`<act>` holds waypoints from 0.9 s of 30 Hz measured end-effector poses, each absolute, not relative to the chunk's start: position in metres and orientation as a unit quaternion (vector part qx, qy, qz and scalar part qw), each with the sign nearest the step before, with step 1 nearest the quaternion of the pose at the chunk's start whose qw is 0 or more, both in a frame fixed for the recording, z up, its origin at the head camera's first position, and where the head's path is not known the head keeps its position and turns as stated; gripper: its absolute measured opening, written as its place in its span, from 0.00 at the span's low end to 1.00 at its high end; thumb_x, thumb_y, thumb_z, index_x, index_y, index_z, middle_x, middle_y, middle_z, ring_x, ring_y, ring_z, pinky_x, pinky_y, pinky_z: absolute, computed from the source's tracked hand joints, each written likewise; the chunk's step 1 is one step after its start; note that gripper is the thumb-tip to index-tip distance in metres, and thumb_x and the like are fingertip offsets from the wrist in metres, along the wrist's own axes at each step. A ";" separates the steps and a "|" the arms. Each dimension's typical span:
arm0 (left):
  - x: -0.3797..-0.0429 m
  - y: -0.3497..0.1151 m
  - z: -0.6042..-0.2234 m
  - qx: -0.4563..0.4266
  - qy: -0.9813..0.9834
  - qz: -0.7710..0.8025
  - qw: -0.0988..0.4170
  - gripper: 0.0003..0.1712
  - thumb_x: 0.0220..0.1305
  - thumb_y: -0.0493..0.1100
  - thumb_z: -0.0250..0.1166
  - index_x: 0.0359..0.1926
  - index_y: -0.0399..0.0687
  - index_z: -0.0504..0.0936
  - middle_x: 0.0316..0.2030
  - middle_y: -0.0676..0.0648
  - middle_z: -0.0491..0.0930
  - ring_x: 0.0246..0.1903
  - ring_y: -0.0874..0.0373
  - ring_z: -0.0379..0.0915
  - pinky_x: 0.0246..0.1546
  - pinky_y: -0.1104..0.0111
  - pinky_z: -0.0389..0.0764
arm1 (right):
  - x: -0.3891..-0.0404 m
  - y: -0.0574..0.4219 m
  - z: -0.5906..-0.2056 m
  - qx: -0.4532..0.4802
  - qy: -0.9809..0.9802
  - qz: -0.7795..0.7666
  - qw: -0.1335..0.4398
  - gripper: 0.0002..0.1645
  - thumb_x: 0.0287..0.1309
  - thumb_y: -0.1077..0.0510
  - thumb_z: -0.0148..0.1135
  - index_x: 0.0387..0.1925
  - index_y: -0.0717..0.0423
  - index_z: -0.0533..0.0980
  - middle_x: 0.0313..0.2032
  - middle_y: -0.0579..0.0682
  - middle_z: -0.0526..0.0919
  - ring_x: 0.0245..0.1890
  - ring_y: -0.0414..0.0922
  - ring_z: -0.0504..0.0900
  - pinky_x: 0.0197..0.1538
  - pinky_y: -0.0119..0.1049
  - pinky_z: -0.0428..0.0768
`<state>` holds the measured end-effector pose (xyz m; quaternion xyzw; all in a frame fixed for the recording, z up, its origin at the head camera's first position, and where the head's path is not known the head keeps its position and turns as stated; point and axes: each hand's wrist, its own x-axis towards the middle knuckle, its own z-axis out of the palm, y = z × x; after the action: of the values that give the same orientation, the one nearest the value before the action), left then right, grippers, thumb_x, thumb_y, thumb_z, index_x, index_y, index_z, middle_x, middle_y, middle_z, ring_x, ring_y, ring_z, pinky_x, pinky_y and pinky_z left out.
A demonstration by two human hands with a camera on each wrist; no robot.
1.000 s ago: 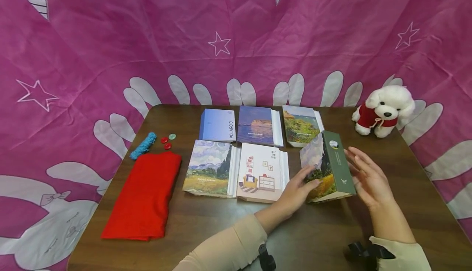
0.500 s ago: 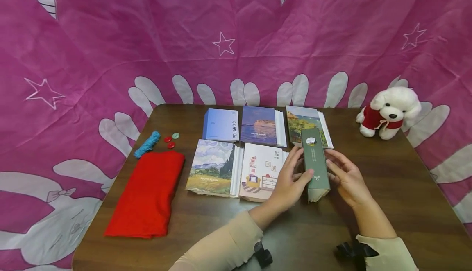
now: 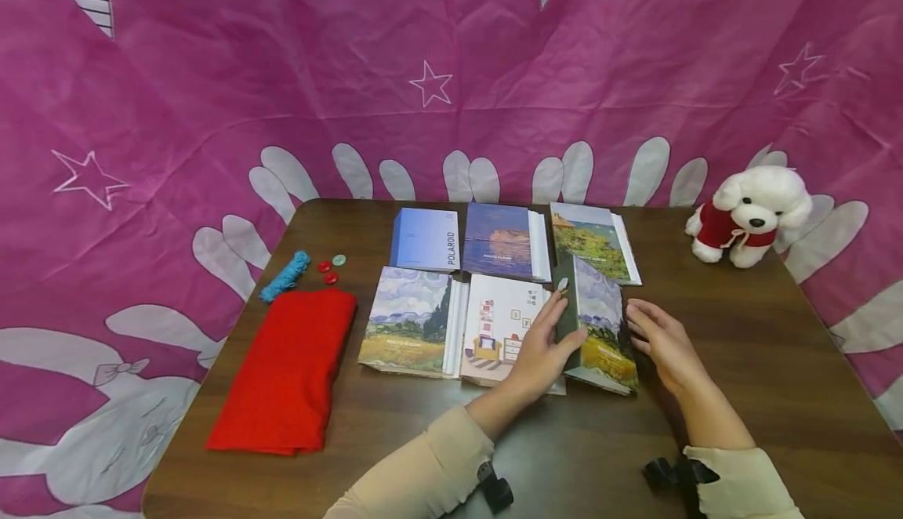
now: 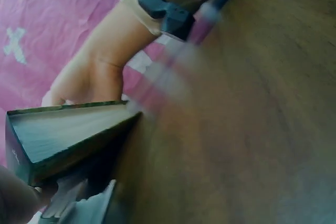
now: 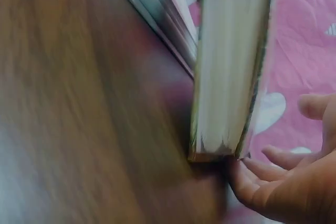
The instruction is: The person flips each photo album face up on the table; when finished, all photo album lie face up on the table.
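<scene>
A thick photo album [image 3: 605,323] with a green spine and a painted landscape cover stands tilted on the wooden table [image 3: 423,433] between both hands, cover facing up and right. My left hand [image 3: 539,350] touches its spine side, thumb and fingers extended. At the opposite edge, my right hand [image 3: 661,342] has its fingertips against the album. The right wrist view shows straight right fingers [image 5: 257,177] beside the album's end, thumb apart. Close to the left hand lies a white album [image 3: 497,315] with a furniture drawing, partly covered by that hand.
Left of the white album is a landscape album [image 3: 405,319]. Behind are a blue Polaroid album [image 3: 426,238], a sea-cliff album [image 3: 497,241] and a garden album [image 3: 592,243]. Red cloth [image 3: 285,378], blue cord [image 3: 285,276] and buttons [image 3: 331,277] lie left; a plush dog [image 3: 748,217] sits right.
The held album has turned from spine on the right, through spine facing up, to spine on the left. Both hands have shifted with it; the right fingers now meet its other edge.
</scene>
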<state>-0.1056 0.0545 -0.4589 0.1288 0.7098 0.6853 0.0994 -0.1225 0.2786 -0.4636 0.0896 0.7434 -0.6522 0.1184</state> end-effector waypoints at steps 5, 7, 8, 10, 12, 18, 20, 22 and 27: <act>-0.106 0.057 -0.463 0.130 0.716 0.670 0.147 0.38 0.75 0.54 0.56 0.80 0.52 0.56 0.79 0.56 0.48 0.77 0.54 0.47 0.72 0.64 0.61 | -0.122 0.289 -0.462 0.091 0.743 -0.655 0.108 0.43 0.76 0.41 0.48 0.77 0.63 0.50 0.76 0.68 0.48 0.75 0.65 0.48 0.72 0.64 0.53; -0.106 0.058 -0.463 0.134 0.723 0.657 0.167 0.38 0.75 0.56 0.55 0.80 0.55 0.54 0.79 0.57 0.47 0.76 0.53 0.50 0.72 0.63 0.62 | -0.122 0.293 -0.462 0.093 0.747 -0.650 0.101 0.42 0.76 0.41 0.49 0.77 0.61 0.51 0.76 0.67 0.48 0.76 0.65 0.47 0.72 0.67 0.52; -0.107 0.058 -0.464 0.135 0.724 0.653 0.177 0.38 0.75 0.57 0.54 0.80 0.56 0.54 0.80 0.57 0.47 0.76 0.53 0.51 0.71 0.64 0.63 | -0.122 0.295 -0.461 0.093 0.751 -0.646 0.097 0.42 0.76 0.40 0.49 0.77 0.60 0.52 0.76 0.67 0.49 0.75 0.64 0.47 0.71 0.68 0.52; -0.108 0.060 -0.464 0.137 0.728 0.645 0.188 0.39 0.75 0.58 0.53 0.80 0.55 0.53 0.80 0.54 0.46 0.76 0.53 0.51 0.72 0.64 0.62 | -0.122 0.297 -0.461 0.094 0.759 -0.638 0.091 0.42 0.76 0.41 0.50 0.77 0.60 0.52 0.75 0.67 0.50 0.75 0.64 0.47 0.71 0.68 0.53; -0.109 0.060 -0.465 0.136 0.730 0.641 0.194 0.40 0.75 0.58 0.52 0.80 0.52 0.54 0.80 0.52 0.45 0.76 0.53 0.51 0.72 0.66 0.61 | -0.122 0.298 -0.461 0.093 0.770 -0.625 0.084 0.42 0.76 0.40 0.49 0.77 0.62 0.52 0.75 0.68 0.52 0.75 0.64 0.49 0.70 0.67 0.55; -0.112 0.057 -0.464 0.137 0.731 0.640 0.190 0.39 0.76 0.57 0.53 0.78 0.45 0.57 0.80 0.47 0.47 0.76 0.54 0.49 0.71 0.68 0.61 | -0.120 0.296 -0.462 0.073 0.836 -0.538 0.077 0.45 0.76 0.40 0.49 0.76 0.68 0.52 0.72 0.72 0.58 0.71 0.66 0.59 0.68 0.65 0.63; -0.113 0.055 -0.463 0.141 0.731 0.642 0.185 0.38 0.76 0.57 0.53 0.78 0.44 0.58 0.79 0.46 0.49 0.76 0.55 0.50 0.71 0.69 0.60 | -0.119 0.295 -0.461 0.068 0.855 -0.508 0.082 0.45 0.75 0.40 0.50 0.76 0.69 0.53 0.72 0.74 0.58 0.71 0.68 0.59 0.68 0.67 0.63; -0.114 0.052 -0.462 0.148 0.733 0.640 0.179 0.38 0.77 0.56 0.52 0.78 0.43 0.57 0.79 0.45 0.49 0.76 0.55 0.49 0.72 0.70 0.58 | -0.117 0.294 -0.460 0.061 0.865 -0.489 0.090 0.46 0.75 0.40 0.51 0.76 0.70 0.52 0.72 0.75 0.57 0.71 0.70 0.58 0.68 0.68 0.61; -0.112 0.038 -0.455 0.176 0.751 0.615 0.164 0.39 0.78 0.59 0.49 0.79 0.44 0.54 0.80 0.46 0.47 0.76 0.54 0.51 0.72 0.69 0.59 | -0.116 0.293 -0.457 0.046 0.879 -0.463 0.106 0.47 0.75 0.40 0.51 0.76 0.70 0.50 0.72 0.77 0.55 0.71 0.73 0.57 0.67 0.69 0.61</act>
<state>-0.1122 0.0376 -0.4545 0.1762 0.7514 0.6145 0.1636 -0.1160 0.2930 -0.4567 0.0465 0.8786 -0.4632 0.1064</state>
